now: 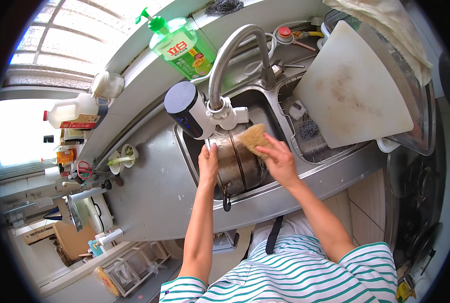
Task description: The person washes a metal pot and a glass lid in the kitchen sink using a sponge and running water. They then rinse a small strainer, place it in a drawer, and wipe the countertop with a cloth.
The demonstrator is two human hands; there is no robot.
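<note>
A stainless-steel pot (230, 172), stained brown and dark, lies tipped on its side in the left sink basin (185, 151). One loop handle with a black grip (227, 204) hangs over the basin's front edge. My left hand (208, 164) grips the pot's rim on the left, with the thumb on the edge. In my right hand (281, 163) is a tan scouring pad (254, 139), held over the pot's wall; whether it touches the metal is hard to tell. Above the pot hangs a white faucet attachment with a dark display (189, 110), partly hiding it.
The curved metal faucet (225, 57) rises behind the basin. A green dish-soap bottle (183, 47) stands on the ledge. To the right, a white cutting board (355, 91) leans over a wire rack holding a steel-wool ball (308, 130). Small bowls (129, 152) sit on the left counter.
</note>
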